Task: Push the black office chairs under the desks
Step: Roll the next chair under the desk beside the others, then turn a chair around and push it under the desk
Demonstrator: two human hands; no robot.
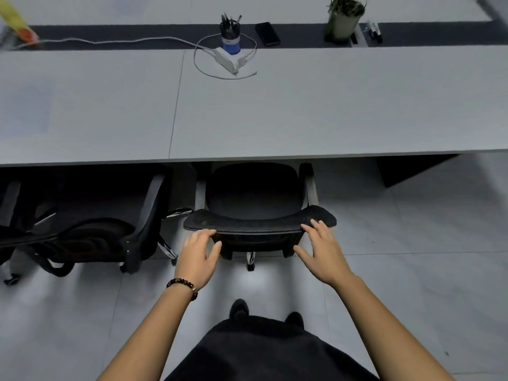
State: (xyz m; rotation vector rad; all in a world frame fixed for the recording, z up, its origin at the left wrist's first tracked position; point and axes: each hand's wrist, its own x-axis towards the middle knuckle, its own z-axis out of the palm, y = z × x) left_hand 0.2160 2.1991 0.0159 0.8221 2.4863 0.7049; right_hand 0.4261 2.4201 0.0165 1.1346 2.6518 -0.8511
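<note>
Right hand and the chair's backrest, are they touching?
Touching. The head view shows the right hand with fingertips resting on the top edge of the chair's backrest.

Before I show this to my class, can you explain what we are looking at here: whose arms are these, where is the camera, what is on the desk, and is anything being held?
There is no machine. One camera worn on a person's head looks forward and down, so the arms are the wearer's own. The left hand, with a bead bracelet at the wrist, and the right hand rest open on the top edge of the black office chair, whose seat is partly under the grey desk. Nothing is gripped. A second chair stands to the left. On the desk lie a white power strip with its cable, a pen cup, a black case and a potted plant.
</note>
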